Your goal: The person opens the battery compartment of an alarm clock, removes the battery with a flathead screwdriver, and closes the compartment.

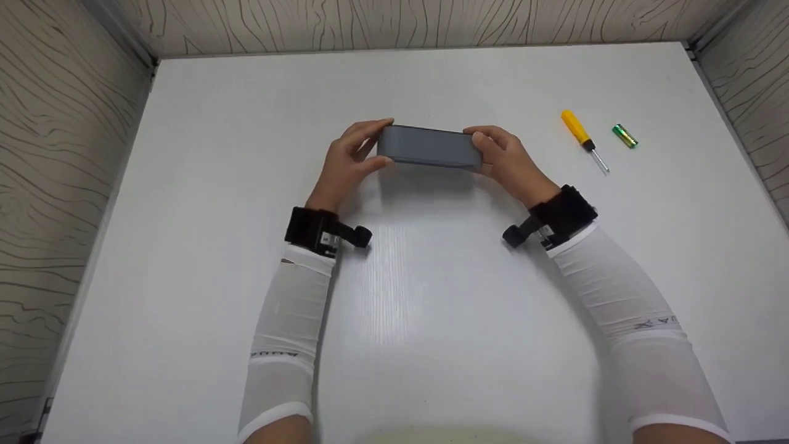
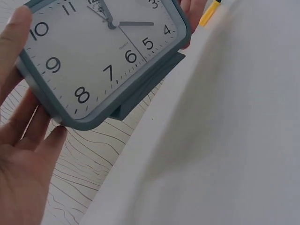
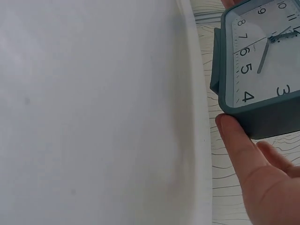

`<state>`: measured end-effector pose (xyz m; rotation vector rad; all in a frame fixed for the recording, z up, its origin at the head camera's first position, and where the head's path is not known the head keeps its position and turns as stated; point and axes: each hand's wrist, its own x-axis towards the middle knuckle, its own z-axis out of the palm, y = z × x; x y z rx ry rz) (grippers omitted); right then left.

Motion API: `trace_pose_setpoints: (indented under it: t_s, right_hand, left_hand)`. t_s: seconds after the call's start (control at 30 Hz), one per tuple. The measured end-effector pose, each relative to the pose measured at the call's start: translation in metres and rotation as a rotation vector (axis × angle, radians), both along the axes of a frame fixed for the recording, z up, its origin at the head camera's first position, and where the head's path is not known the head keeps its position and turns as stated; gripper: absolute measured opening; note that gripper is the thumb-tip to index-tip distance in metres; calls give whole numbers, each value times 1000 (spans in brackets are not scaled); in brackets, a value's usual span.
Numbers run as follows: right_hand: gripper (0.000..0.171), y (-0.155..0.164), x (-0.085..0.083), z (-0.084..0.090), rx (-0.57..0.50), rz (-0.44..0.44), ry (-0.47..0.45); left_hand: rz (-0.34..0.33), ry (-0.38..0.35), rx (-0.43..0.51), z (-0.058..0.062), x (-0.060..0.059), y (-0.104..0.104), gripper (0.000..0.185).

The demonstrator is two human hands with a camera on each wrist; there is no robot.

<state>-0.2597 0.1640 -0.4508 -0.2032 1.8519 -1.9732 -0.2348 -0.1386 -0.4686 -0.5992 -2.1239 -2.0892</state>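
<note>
Both sleeved forearms lead up to my left hand (image 1: 348, 161) and right hand (image 1: 508, 161) clamping the stiff, light, glass-fronted clock (image 1: 429, 147) by its ends above mid-table (image 1: 185, 185).

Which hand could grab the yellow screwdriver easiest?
Probably the right hand: the yellow-handled screwdriver lies on its side of the white table. Both hands grip the grey rectangular clock.

A white table (image 1: 431, 345) is enclosed by wood-grain walls (image 1: 61, 154). On it, at the far right, 1 yellow-handled screwdriver (image 1: 584, 140) and 1 green battery (image 1: 624, 135) are laid near each other.
</note>
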Motion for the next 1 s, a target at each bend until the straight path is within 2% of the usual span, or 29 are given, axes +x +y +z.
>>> trace_pose_setpoints:
  t_s: [0.13, 0.27, 0.43, 0.63, 0.77, 1.0]
  right_hand:
    - [57, -4, 2, -1, -113, -15, 17]
    - [59, -6, 5, 0, -174, -14, 74]
    - [39, -6, 6, 0, -144, -13, 167]
    - [33, -8, 7, -1, -7, -68, 271]
    - [34, -11, 6, -1, -28, -118, 227]
    - [36, -13, 2, -4, -96, -221, 81]
  left_hand:
    - [89, -11, 60, 3, 1, 0, 64]
    - [181, -80, 79, 6, 2, 0, 58]
    - [259, -193, 76, 10, 4, 3, 49]
    - [296, -313, 48, 10, 5, 5, 53]
    - [302, -387, 48, 7, 5, 6, 56]
    - [298, -440, 101, 6, 5, 6, 46]
